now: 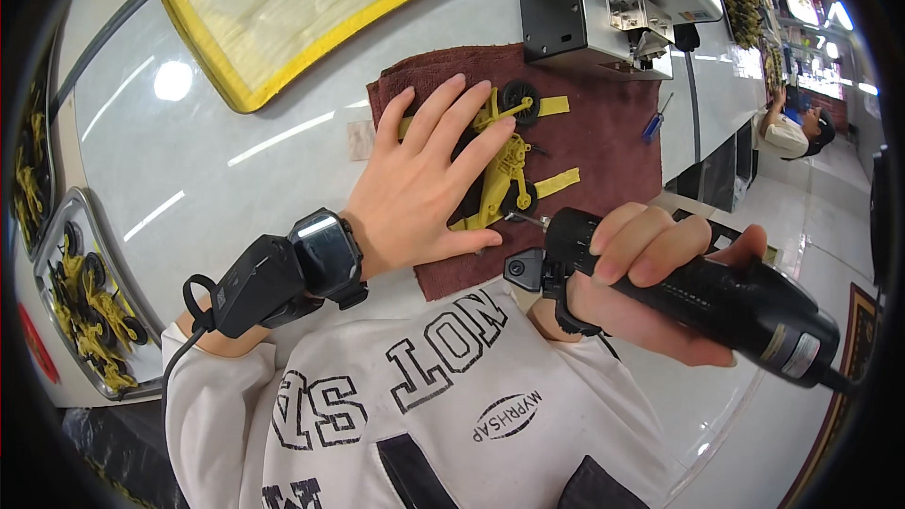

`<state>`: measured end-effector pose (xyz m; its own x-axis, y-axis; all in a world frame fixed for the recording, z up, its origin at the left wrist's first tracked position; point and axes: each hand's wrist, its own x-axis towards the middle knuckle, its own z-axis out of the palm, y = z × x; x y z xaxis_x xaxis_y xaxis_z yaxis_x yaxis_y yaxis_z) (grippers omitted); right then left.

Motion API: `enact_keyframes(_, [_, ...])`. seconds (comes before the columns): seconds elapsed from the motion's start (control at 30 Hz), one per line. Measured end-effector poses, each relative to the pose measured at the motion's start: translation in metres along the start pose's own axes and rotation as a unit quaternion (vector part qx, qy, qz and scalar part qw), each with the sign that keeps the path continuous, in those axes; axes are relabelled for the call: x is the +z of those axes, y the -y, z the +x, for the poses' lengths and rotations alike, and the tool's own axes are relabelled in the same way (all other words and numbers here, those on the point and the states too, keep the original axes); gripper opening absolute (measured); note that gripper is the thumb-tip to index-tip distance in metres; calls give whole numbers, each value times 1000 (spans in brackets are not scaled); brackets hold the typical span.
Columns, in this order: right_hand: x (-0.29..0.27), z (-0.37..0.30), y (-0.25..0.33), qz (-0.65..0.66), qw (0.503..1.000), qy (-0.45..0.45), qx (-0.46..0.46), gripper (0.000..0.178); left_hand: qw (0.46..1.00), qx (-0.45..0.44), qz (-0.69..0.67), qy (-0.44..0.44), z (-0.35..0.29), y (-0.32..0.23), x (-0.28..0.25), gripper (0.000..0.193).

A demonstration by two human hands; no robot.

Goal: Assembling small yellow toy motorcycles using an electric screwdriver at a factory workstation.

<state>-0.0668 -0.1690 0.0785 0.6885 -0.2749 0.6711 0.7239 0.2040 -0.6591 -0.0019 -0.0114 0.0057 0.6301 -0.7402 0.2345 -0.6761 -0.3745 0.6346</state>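
Note:
A yellow toy vehicle (506, 170) with black wheels lies on a folded maroon cloth (613, 132). My left hand (415, 170) rests on its left part with the fingers spread, hiding much of it. In my right hand (650, 259) is a black corded electric screwdriver (731, 306), held with the fingers wrapped round its body. Its thin bit (530, 219) points left at the toy's near end, close to a wheel; whether the tip touches cannot be made out. Yellow strips (556, 181) stick out to the right of the toy.
A black and silver machine (603, 9) stands behind the cloth. A yellow-rimmed tray (240, 90) lies at the far left. Several similar toys fill a metal tray (141, 320) at the left. A small blue-handled screwdriver (652, 125) lies right of the cloth. Another person (787, 137) sits at the far right.

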Motion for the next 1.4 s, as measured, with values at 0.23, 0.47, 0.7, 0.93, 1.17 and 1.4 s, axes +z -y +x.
enact_keyframes(0.23, [7,-5,2,-13,999,32,-6,89,994,71,-47,-65,-4,2,-2,42])
enact_keyframes(0.47, [9,-5,0,-9,1000,22,-3,89,985,103,-85,-111,-3,0,0,21])
enact_keyframes(0.7, [11,-1,-1,-27,999,23,-6,86,985,102,-86,-105,-4,1,0,17])
enact_keyframes(0.93, [10,1,-2,-47,999,21,-13,85,988,98,-81,-92,-3,0,0,17])
enact_keyframes(1.17, [11,1,-1,-48,999,12,-18,86,989,96,-79,-84,-4,0,1,18])
enact_keyframes(1.4, [9,-5,1,-11,1000,17,8,88,987,116,-86,-75,-5,2,2,19])
